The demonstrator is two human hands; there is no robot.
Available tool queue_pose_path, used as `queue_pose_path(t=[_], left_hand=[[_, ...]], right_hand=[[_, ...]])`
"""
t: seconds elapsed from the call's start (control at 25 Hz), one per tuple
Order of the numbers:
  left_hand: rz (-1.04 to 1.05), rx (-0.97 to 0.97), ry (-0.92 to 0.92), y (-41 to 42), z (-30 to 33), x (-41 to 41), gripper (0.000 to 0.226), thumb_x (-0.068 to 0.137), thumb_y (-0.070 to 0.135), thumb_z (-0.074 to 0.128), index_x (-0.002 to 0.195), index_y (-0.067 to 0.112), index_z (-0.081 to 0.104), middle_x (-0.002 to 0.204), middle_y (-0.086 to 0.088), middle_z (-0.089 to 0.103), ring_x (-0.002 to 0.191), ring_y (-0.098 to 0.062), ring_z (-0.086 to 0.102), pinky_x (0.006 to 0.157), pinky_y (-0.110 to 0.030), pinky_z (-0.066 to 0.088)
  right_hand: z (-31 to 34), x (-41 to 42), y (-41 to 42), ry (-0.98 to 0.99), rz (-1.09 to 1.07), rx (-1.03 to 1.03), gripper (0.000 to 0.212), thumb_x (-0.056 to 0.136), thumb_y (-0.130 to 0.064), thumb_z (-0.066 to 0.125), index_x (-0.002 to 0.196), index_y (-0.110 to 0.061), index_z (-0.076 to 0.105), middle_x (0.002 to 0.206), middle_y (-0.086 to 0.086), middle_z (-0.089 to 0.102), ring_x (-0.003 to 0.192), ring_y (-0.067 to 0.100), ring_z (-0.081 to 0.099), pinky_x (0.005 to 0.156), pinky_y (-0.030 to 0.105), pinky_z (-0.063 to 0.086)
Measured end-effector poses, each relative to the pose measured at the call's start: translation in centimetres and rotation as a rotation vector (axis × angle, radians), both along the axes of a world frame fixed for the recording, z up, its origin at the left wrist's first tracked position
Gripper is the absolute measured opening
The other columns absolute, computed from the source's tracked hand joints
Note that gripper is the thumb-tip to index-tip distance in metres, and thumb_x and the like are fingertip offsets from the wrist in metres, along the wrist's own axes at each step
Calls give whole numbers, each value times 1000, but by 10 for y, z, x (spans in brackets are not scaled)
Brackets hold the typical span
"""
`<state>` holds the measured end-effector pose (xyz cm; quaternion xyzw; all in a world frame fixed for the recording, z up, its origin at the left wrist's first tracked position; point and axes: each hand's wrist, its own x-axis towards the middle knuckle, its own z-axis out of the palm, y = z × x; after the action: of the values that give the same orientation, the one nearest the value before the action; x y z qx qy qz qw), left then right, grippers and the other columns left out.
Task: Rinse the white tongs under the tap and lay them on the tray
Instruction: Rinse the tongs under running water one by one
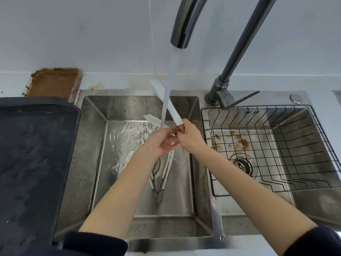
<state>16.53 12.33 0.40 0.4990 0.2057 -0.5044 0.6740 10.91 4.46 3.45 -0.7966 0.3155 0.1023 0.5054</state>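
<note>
Both forearms are reaching over the left sink basin (96, 148). My right hand (188, 135) is gripping the white tongs (167, 102) under the tap (181, 24) stream; my left hand (162, 143) is pinching their lower arm. To the left, the dark tray (33, 154) is sitting on the counter.

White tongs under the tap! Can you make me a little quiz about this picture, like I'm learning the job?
1. True or false: the right hand has its grip on the white plastic tongs while water runs onto them from the dark curved metal tap.
2. Where is the black flat tray compared with the steel double sink? A: on its left. B: on its right. C: inside it.
3. Fill the gap: a second pair of white-handled tongs lies in the ___ basin of the sink.

Key: 1 true; 2 A; 3 left.
</note>
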Motion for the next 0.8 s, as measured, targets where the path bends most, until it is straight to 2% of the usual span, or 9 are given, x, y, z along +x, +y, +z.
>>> queue_pose_path(t=[0.08, 0.12, 0.2, 0.24, 0.32, 0.4, 0.48, 0.64, 0.8], left_hand=[[-3, 56, -22, -2, 1, 2, 24, 90, -1, 46, 71, 9, 56, 67, -1, 62, 46, -6, 59, 57, -21, 51], [-3, 89, -40, -3, 0, 2, 24, 90, 0, 44, 70, 10, 53, 60, 0, 63, 37, -4, 58, 55, -20, 50], [-1, 141, -73, -7, 1, 2, 28, 91, 2, 41, 67, 11, 51, 40, 4, 61, 30, -3, 55, 42, -16, 49], [12, 157, -84, -8, 1, 2, 29, 92, 4, 39, 66, 11, 50, 35, 5, 59, 28, -4, 55, 36, -14, 46], [60, 182, -110, -6, -3, 7, 31, 94, 6, 36, 66, 10, 51, 32, 4, 57, 26, -6, 54, 32, -13, 44], [101, 231, -129, 0, -10, 14, 32, 94, 10, 36, 68, 11, 53, 33, 4, 59, 31, -7, 58, 40, -19, 49], [131, 266, -139, 6, -15, 18, 29, 95, 14, 35, 74, 9, 54, 36, 4, 62, 40, -8, 63, 46, -21, 52], [202, 287, -131, 14, -20, 23, 19, 91, 8, 42, 74, 8, 51, 42, 1, 66, 34, -5, 61, 35, -15, 49], [275, 269, -136, 16, -24, 25, 19, 91, 0, 45, 74, 8, 44, 73, -10, 62, 36, -10, 63, 40, -22, 55]], right_hand=[[2, -2, 1, 4, 19, 18, 27, 86, 6, 38, 104, -9, 49, 80, -1, 50, 85, 18, 46, 56, 18, 33], [2, -3, 2, 1, 19, 24, 27, 86, 6, 38, 105, -9, 49, 78, -3, 47, 85, 18, 44, 54, 17, 32], [3, -5, 3, -14, 22, 29, 31, 86, 5, 39, 114, -4, 49, 90, 6, 54, 88, 18, 44, 60, 21, 35], [4, -6, 4, -21, 25, 25, 34, 87, 4, 40, 118, -3, 49, 100, 12, 56, 91, 19, 46, 65, 23, 37], [4, -8, 6, -49, 21, 39, 36, 86, 3, 43, 121, -3, 48, 106, 13, 56, 97, 22, 52, 78, 28, 47], [3, -12, 9, -84, 23, 73, 36, 85, 3, 46, 120, -2, 50, 103, 9, 55, 106, 31, 57, 93, 43, 50], [3, -17, 9, -99, 38, 77, 35, 84, 5, 46, 118, -2, 51, 98, 5, 53, 108, 32, 57, 95, 48, 48], [5, -23, 8, -69, 3, 99, 29, 86, 8, 42, 110, -3, 52, 87, -1, 50, 94, 24, 58, 92, 48, 52], [9, -27, 8, -69, -24, 85, 28, 85, 8, 41, 105, -9, 52, 108, 14, 57, 96, 29, 63, 89, 43, 54]])
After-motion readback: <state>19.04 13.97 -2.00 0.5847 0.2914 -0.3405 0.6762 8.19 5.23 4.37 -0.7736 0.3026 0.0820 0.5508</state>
